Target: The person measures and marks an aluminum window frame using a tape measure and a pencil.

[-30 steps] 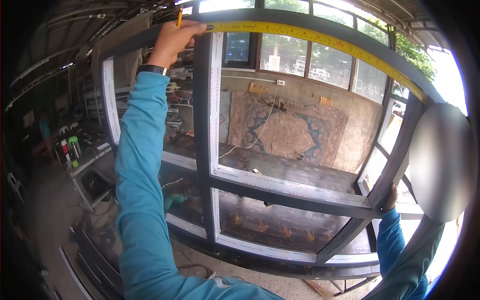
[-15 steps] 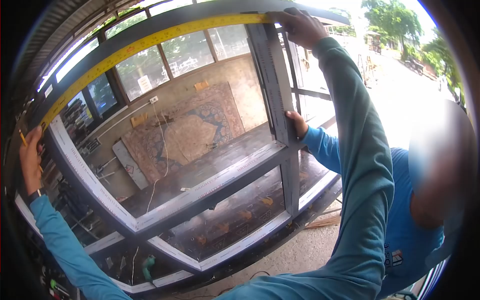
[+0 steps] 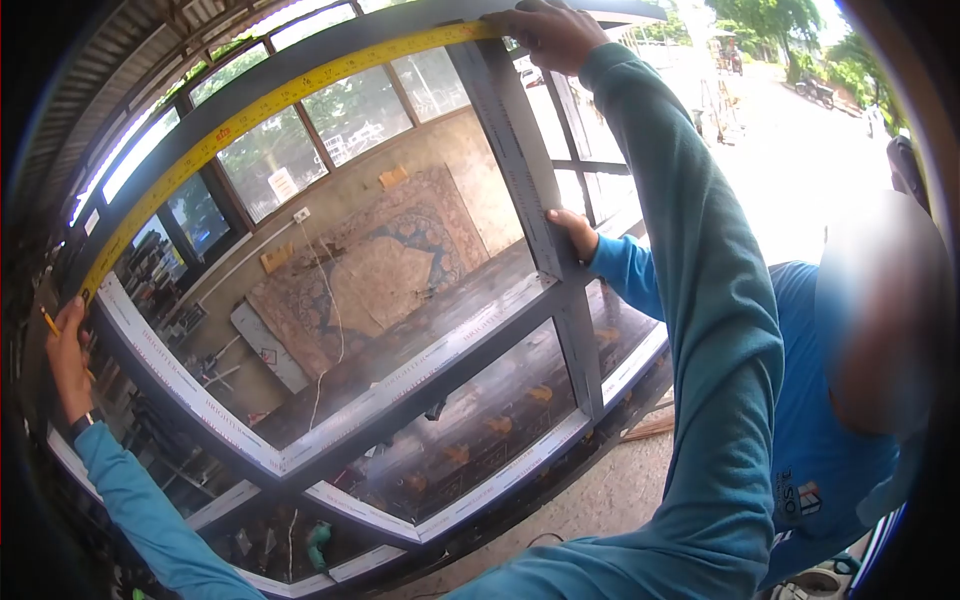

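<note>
A yellow tape measure (image 3: pixel 290 90) is stretched along the top bar of a dark metal frame (image 3: pixel 430 395) with printed white protective film. My left hand (image 3: pixel 72 360) is closed at the tape's left end, beside the frame's corner. A yellow pencil (image 3: pixel 48 321) sticks out between its fingers. At the top, my right hand (image 3: pixel 548 38) is closed on the tape's other end, near the upright bar (image 3: pixel 515 160); the tape's case is hidden behind the fingers. Another person's hand (image 3: pixel 574 235) rests against that upright, lower down.
A person in a blue shirt (image 3: pixel 830 420) stands close at the right. Through the frame show a patterned rug (image 3: pixel 380 260), a dark tabletop (image 3: pixel 490 430) and a windowed wall. A green object (image 3: pixel 318 545) lies low behind the frame.
The view has shifted, so the frame's top and my right hand appear further left. My left hand appears slightly lower. Both hands keep their places along the tape.
</note>
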Available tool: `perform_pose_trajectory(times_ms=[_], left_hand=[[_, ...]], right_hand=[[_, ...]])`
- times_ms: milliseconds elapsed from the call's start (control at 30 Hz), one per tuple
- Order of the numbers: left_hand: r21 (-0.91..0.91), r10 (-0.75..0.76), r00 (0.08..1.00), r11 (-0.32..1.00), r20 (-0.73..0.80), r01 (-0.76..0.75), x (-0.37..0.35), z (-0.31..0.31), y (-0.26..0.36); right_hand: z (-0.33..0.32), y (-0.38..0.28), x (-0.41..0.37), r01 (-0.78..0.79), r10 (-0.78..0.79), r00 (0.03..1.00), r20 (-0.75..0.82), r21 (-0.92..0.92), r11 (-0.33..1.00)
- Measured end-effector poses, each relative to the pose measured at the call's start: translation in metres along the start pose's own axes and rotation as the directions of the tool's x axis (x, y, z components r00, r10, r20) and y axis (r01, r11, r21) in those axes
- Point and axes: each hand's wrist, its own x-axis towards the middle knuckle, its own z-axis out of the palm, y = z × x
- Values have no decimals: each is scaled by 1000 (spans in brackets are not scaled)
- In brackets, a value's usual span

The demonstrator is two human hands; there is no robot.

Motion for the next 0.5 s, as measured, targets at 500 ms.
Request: perform_pose_trajectory(times_ms=[500], left_hand=[[14, 243, 969, 970, 45, -244, -19, 14, 20]], right_hand=[[-1, 5, -6, -20, 20, 1000, -5, -44, 999]])
